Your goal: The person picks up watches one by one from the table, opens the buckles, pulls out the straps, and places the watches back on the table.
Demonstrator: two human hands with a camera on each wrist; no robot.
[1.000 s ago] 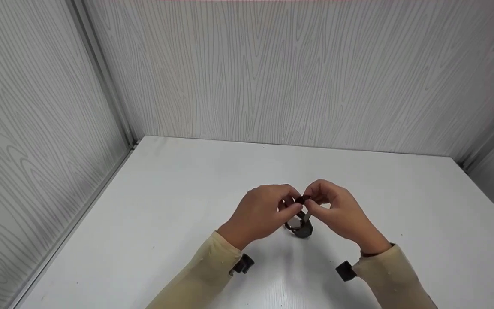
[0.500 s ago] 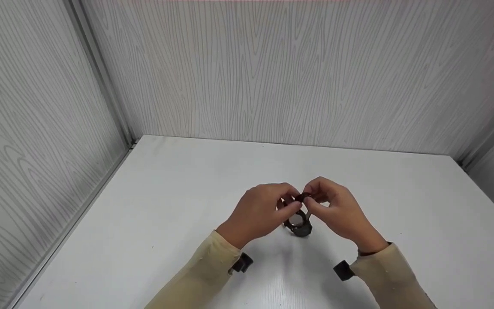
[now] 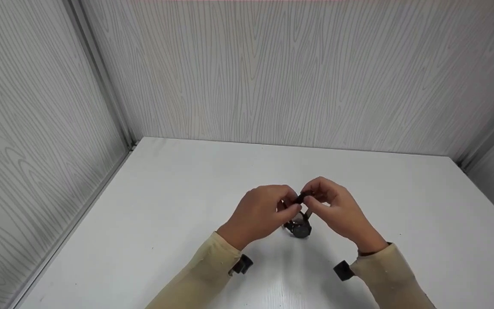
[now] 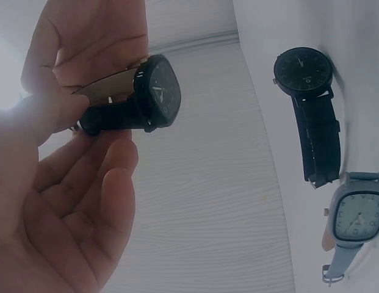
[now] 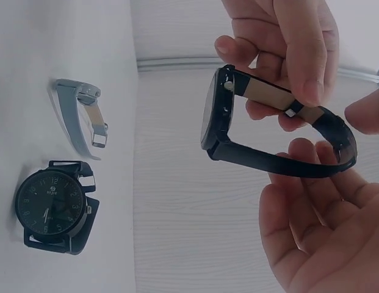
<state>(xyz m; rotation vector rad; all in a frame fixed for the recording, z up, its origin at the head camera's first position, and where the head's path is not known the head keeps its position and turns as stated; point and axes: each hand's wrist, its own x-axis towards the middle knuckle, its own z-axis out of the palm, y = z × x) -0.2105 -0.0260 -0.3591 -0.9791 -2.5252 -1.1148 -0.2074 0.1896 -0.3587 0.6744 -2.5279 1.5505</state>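
Observation:
A black wristwatch [image 4: 162, 91] hangs case-down between both hands, its strap closed in a loop. In the head view my left hand [image 3: 262, 210] pinches the strap [image 3: 302, 198] between thumb and fingers, and my right hand [image 3: 337, 208] pinches it just beside. From the right wrist view, the tan inner side of the strap [image 5: 271, 96] and a small keeper show near the left fingertips. The curved strap end lies between my right thumb and fingers. On the white surface lie a black round watch [image 5: 50, 201] and a pale blue-grey square watch [image 4: 358, 215].
The white table [image 3: 187, 180] spreads around the hands. Wood-grain panels stand behind it [image 3: 251, 73] and on the left [image 3: 28, 128]. Small black cameras sit at the left wrist [image 3: 242, 264] and right wrist [image 3: 344, 271].
Both hands stay in nearly the same place, holding the strap. The hanging watch has turned slightly, so less of its round case shows in the head view.

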